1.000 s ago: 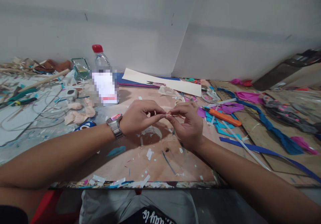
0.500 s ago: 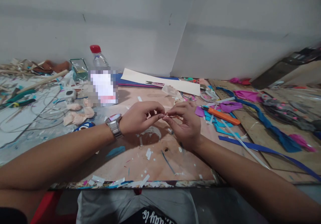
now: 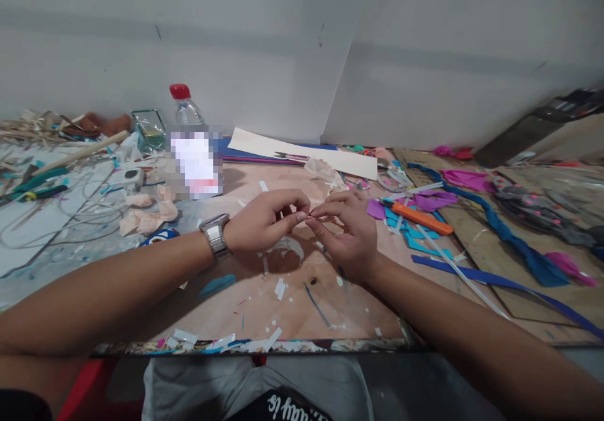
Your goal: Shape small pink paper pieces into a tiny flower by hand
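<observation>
Over the middle of the worktable [image 3: 292,308], my left hand [image 3: 264,221] and my right hand [image 3: 346,232] meet at the fingertips. Thumb and index finger of my left hand are pinched together. My right hand pinches at the same spot, its other fingers curled loosely. Whatever lies between the fingertips is too small to make out. Beneath the hands is a clear curved strip [image 3: 290,249]. Crumpled pale fabric [image 3: 323,169] lies just beyond my right fingers. A metal watch [image 3: 216,235] is on my left wrist.
Left of my hands stand a red-capped bottle [image 3: 189,111] and green-handled pliers [image 3: 40,185] among wires and scraps. To the right lie an orange utility knife [image 3: 419,218], a blue fabric strip [image 3: 500,282] and a wooden board [image 3: 509,232]. A cream strip [image 3: 302,153] lies near the wall.
My hands stay in almost the same place, fingertips still together. Only slight finger shifts show, and the small whitish spot at the fingertips is less visible now.
</observation>
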Motion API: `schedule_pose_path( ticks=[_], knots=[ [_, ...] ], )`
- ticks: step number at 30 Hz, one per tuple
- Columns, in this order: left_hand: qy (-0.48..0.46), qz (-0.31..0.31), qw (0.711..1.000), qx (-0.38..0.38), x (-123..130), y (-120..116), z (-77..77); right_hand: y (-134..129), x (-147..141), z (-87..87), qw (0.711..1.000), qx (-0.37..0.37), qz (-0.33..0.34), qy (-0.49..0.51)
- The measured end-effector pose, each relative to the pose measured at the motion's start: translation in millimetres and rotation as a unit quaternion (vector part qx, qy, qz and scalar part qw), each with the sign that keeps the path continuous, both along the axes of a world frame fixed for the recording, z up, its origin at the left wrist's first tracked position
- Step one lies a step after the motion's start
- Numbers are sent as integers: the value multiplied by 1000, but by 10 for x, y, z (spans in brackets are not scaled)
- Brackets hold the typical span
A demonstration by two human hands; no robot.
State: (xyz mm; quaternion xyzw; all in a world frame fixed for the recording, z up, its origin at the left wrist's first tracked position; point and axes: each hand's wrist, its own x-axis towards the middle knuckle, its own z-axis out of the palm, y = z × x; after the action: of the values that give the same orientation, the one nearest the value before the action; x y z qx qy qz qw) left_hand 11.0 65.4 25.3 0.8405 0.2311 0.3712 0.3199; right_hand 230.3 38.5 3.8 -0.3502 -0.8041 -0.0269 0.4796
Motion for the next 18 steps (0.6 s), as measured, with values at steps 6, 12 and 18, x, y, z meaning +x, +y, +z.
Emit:
schedule_pose_path(
  ticks=[6,12,18],
  knots=[
    [-7,16,1000,-1,1,12,2,6,4,-18,1000,-1,0,13],
    [-10,34,999,29,4,6,3,17,-3,-14,1000,12,7,21],
    [-13,30,999,18,-4,5,14,11,-9,-12,999,9,1,31]
  ],
)
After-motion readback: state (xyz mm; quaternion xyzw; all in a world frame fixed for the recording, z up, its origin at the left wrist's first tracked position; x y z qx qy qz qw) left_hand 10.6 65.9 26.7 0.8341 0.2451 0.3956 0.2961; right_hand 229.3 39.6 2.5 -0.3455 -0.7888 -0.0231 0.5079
